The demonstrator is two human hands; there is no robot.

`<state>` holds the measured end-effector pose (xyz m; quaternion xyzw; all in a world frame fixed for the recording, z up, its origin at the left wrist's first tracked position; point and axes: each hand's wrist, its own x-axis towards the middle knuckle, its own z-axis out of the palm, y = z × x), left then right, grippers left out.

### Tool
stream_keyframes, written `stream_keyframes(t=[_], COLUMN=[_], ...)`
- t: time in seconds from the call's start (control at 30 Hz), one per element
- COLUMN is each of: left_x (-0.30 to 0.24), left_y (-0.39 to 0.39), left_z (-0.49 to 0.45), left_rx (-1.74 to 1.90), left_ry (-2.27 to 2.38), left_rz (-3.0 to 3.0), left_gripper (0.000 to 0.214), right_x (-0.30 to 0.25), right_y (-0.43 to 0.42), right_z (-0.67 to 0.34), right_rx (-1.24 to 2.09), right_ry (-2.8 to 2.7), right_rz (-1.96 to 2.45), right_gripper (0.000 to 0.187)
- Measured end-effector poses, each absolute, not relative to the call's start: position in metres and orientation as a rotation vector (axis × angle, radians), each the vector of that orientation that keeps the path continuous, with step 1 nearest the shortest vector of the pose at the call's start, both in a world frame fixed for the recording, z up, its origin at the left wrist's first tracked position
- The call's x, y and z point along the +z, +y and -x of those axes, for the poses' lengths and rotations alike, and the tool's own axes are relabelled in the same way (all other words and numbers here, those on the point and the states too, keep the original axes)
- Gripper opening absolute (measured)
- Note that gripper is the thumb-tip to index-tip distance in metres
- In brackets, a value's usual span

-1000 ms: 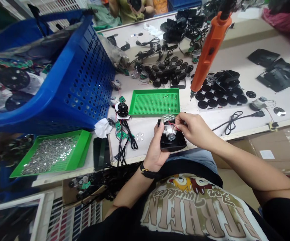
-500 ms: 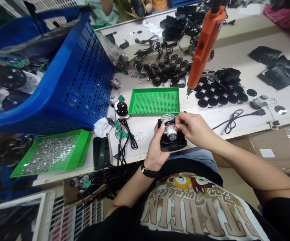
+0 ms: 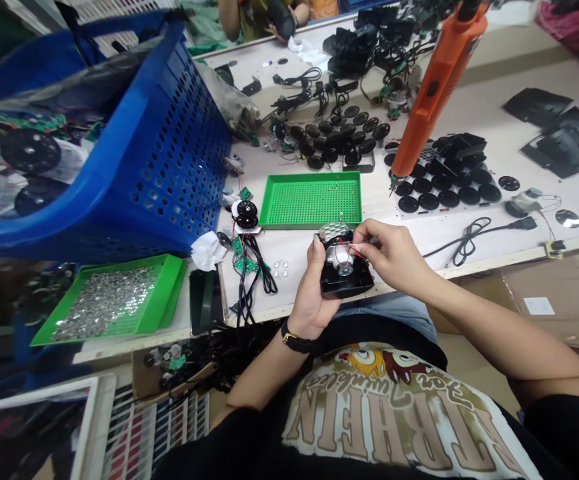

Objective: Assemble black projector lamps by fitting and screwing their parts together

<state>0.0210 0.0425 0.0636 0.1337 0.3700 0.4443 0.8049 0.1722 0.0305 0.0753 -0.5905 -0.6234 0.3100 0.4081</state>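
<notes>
My left hand (image 3: 313, 291) grips a black plastic housing (image 3: 347, 283) from its left side, thumb along the upper edge. Inside the housing sits a whitish motor-like part (image 3: 340, 256) with a clear round piece in front of it. A clear patterned disc (image 3: 333, 231) shows at the housing's far end. Thin red wires (image 3: 353, 247) run across to my right hand (image 3: 380, 248), whose thumb and forefinger pinch them at the right edge. The wires' ends are hidden by the fingers.
A green perforated tray (image 3: 264, 200) with a few screws lies beyond my hands. An orange electric screwdriver (image 3: 432, 93) hangs at the right. At left stand a blue basket (image 3: 179, 133) and a green tray of screws (image 3: 172, 287). Black discs (image 3: 439, 183) and cords (image 3: 464, 243) lie right.
The view has shifted slightly, and the hanging screwdriver appears farther right. My left hand keeps the housing, while my right fingers stay pinched at the wires with a small change of pose.
</notes>
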Motion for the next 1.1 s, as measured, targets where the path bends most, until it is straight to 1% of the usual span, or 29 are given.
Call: stream_keyframes(t=[0.13, 0.33, 0.47, 0.67, 0.9, 1.1], left_x=[0.0627, 0.0615, 0.0616, 0.0590, 0.0559, 0.0607], left_y=[0.0408, 0.0403, 0.0410, 0.0398, 0.0388, 0.0395], left_z=[-0.0213, -0.0218, -0.0223, -0.0235, -0.0225, -0.0229], left_rx=[0.963, 0.957, 0.952, 0.923, 0.921, 0.957], left_ry=[0.805, 0.791, 0.791, 0.773, 0.767, 0.786], left_rz=[-0.304, -0.311, -0.309, -0.295, -0.335, -0.317], left_gripper=[0.032, 0.030, 0.032, 0.044, 0.043, 0.033], right_x=[0.0754, 0.0770, 0.0757, 0.0743, 0.0779, 0.0777], right_y=[0.0310, 0.0319, 0.0297, 0.0310, 0.0336, 0.0345], right_z=[-0.1726, -0.1727, -0.1713, -0.1727, -0.1728, -0.1727], right_rx=[0.723, 0.830, 0.696, 0.863, 0.798, 0.775], right_ry=[-1.630, -1.575, -1.596, -1.518, -1.610, -1.653], right_rz=[1.477, 1.497, 1.495, 1.476, 1.509, 1.497], right_gripper=[0.013, 0.012, 0.012, 0.010, 0.012, 0.015])
